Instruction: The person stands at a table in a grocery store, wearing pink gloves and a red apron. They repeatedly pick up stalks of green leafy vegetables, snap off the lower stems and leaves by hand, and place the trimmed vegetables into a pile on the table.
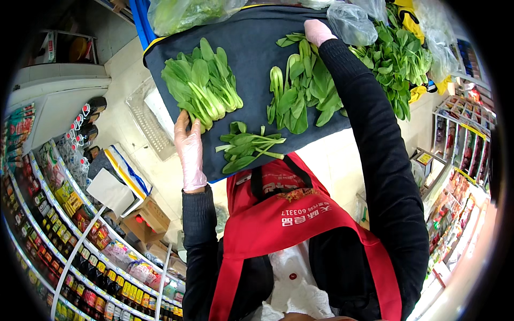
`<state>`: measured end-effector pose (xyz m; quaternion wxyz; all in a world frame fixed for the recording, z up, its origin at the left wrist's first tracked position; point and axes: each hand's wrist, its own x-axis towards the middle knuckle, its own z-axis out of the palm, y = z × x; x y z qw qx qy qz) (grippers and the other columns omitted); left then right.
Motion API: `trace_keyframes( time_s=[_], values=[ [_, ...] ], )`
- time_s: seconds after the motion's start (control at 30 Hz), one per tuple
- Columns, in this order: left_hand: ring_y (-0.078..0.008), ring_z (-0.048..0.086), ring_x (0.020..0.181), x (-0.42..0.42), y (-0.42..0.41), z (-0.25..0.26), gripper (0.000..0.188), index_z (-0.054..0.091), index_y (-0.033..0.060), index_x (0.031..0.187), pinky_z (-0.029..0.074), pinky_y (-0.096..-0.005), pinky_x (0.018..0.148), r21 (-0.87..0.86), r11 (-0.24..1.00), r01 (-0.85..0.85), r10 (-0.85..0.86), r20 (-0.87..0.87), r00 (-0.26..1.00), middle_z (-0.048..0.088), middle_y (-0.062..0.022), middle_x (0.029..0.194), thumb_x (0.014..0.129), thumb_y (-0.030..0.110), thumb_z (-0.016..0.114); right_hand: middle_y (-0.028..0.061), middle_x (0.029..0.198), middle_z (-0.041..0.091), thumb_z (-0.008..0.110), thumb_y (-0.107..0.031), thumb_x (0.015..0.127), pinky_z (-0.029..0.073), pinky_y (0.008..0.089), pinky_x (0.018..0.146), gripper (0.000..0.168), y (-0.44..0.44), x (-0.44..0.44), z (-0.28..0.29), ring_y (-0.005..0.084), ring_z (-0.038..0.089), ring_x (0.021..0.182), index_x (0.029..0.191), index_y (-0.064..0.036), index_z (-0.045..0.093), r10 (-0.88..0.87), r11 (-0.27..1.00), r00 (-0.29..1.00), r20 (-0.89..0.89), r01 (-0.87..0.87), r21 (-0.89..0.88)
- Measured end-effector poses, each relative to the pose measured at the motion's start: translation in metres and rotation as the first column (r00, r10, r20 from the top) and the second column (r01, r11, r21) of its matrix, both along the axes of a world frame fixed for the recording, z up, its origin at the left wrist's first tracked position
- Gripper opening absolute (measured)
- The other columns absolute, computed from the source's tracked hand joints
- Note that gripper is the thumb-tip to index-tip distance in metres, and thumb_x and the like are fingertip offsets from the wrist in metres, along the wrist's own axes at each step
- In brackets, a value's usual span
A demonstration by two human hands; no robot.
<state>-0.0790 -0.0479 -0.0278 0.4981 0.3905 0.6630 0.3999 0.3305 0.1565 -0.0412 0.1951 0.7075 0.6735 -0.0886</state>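
My left hand (189, 149), in a thin pale glove, touches the lower left edge of a bok choy pile (200, 86), its thumb and fingers apart near the stem ends. My right hand (318, 32), gloved the same way, is at the far side of a looser bok choy group (303, 86). Its fingers are curled under and hidden, so its grip does not show. Several loose leaves and stalks (251, 146) lie nearest me. All these greens rest on a dark cloth (253, 60) over a work surface.
A clear plastic bag (353, 24) and more leafy greens (395, 60) sit at the right; bagged greens (188, 16) stand at the far left. A plastic crate (148, 124) is on the floor. Shelves of bottles (104, 277) curve around the lower left.
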Motion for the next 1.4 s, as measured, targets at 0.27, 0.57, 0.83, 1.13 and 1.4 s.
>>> trace_keyframes(
  time_s=[0.27,0.57,0.83,1.13,1.4],
  values=[
    [-0.0197,0.051,0.112,-0.001,-0.001,0.037,0.031,0.055,0.0033,0.119,0.040,-0.0310,0.096,0.277,0.958,-0.071,0.121,-0.169,0.978,0.054,-0.0104,0.120,0.088,0.004,0.056,0.0171,0.082,0.065,0.060,-0.014,0.077,0.050,0.0361,0.073,0.016,-0.016,-0.019,0.079,0.0280,0.065,0.080,0.089,-0.001,0.061,0.058,0.952,0.935,-0.349,0.053,0.300],
    [-0.0113,0.057,0.093,0.069,0.017,0.092,0.037,0.051,0.0015,0.126,0.044,-0.0203,0.076,0.098,0.972,0.212,-0.230,0.550,0.803,0.061,-0.0076,0.110,0.093,0.018,0.054,0.0082,0.093,0.064,0.059,-0.018,0.089,0.052,0.0309,0.073,0.023,-0.153,-0.147,0.128,0.0215,0.065,0.086,0.105,-0.002,0.055,-0.448,0.863,-0.416,-0.791,0.028,-0.504],
    [-0.0043,0.046,0.072,0.071,0.003,0.086,0.019,0.059,-0.0024,0.095,0.039,-0.0162,0.063,0.235,0.970,0.063,-0.152,0.386,0.910,0.046,0.0015,0.085,0.078,-0.003,0.068,0.0026,0.090,0.062,0.061,-0.006,0.086,0.046,0.0197,0.070,0.019,-0.199,-0.191,0.109,0.0068,0.057,0.079,0.103,0.001,0.058,-0.372,0.868,-0.366,-0.853,0.187,-0.459],
    [-0.0076,0.050,0.079,0.035,0.017,0.055,0.016,0.062,-0.0004,0.098,0.042,-0.0204,0.071,0.188,0.982,-0.005,-0.036,0.214,0.976,0.054,0.0001,0.090,0.083,0.004,0.066,0.0069,0.096,0.062,0.066,-0.006,0.079,0.048,0.0226,0.077,0.033,-0.185,-0.208,0.084,0.0109,0.059,0.087,0.109,0.003,0.057,-0.308,0.904,-0.279,-0.910,0.211,-0.371],
    [-0.0139,0.057,0.087,-0.028,0.024,-0.003,0.025,0.063,0.0023,0.109,0.046,-0.0248,0.079,0.205,0.978,-0.043,0.080,-0.175,0.981,0.060,-0.0071,0.099,0.084,0.006,0.063,0.0101,0.095,0.064,0.067,-0.010,0.080,0.049,0.0240,0.078,0.034,-0.157,-0.209,0.034,0.0143,0.061,0.086,0.109,0.005,0.057,-0.242,0.862,-0.160,-0.957,0.418,-0.288]
  ],
)
